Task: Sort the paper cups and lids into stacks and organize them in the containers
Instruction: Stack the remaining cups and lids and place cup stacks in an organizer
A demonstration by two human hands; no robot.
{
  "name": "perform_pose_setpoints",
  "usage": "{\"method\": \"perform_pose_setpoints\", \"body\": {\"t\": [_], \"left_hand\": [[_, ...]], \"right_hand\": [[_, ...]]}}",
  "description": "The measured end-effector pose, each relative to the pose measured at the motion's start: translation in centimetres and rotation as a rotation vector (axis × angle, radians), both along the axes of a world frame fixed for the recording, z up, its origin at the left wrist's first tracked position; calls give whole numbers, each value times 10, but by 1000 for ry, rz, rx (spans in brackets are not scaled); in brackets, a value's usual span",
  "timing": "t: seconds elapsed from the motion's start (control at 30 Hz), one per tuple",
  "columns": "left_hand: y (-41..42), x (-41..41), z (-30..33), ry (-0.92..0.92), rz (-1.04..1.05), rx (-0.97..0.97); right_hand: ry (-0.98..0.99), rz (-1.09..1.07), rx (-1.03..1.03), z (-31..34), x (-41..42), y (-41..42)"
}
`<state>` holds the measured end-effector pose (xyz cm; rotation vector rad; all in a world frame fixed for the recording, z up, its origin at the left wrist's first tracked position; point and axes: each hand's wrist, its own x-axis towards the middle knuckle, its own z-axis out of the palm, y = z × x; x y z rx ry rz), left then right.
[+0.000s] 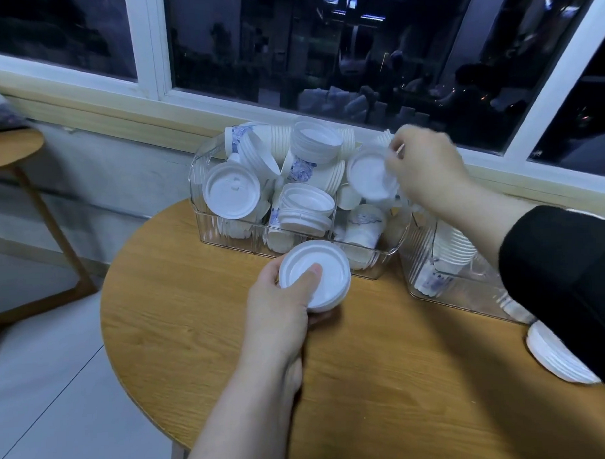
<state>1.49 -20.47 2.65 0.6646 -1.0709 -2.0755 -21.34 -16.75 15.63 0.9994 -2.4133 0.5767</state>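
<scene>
A round wooden table (201, 322) with a pale grain fills the lower middle of the view. At about nine o'clock stands a second, smaller wooden table (7, 150) on angled legs — a dark bundle, too blurred to identify, rests on it. From ten to two o'clock runs a white-framed window (151, 63) — dark glass with dim reflections. Pale floor tiles (49, 392) lie at seven o'clock.

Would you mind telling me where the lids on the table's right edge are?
In the head view, the stack of lids lies at the far right of the table, just in front of the smaller clear container, beneath the black sleeve.
</scene>
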Motion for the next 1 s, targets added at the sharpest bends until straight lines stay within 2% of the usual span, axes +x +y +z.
{"method": "perform_pose_setpoints", "body": {"t": [0.07,0.13,0.23,0.3,0.37,0.43,0.57,0.67,0.77,1.0], "left_hand": [[4,-1,1,-18,2,-30],[10,-2,1,-36,-10,-52],[23,-6,-1,-94,-80,-72],[36,-7,-3,-135,-161,-72],[54,-10,-6,-168,-213,-108],[65,-10,-7,-182,-219,-143],[95,-16,-2,-227,-266,-167],[113,-22,2,-249,-343,-145],[126,-27,4,-239,-419,-222],[153,-38,-7,-236,-504,-344]], "right_hand": [[-151,53,-230,16,17,19],[-260,135,-352,17,43,45],[-353,205,-353,-18,87,94],[-483,234,-408,-54,109,127],[-633,219,-451,-86,118,157],[-696,197,-453,-107,122,171],[-710,165,-531,-117,124,195],[-675,160,-505,-122,118,212],[-646,127,-442,-131,108,226],[-532,69,-455,-146,92,234]]}}
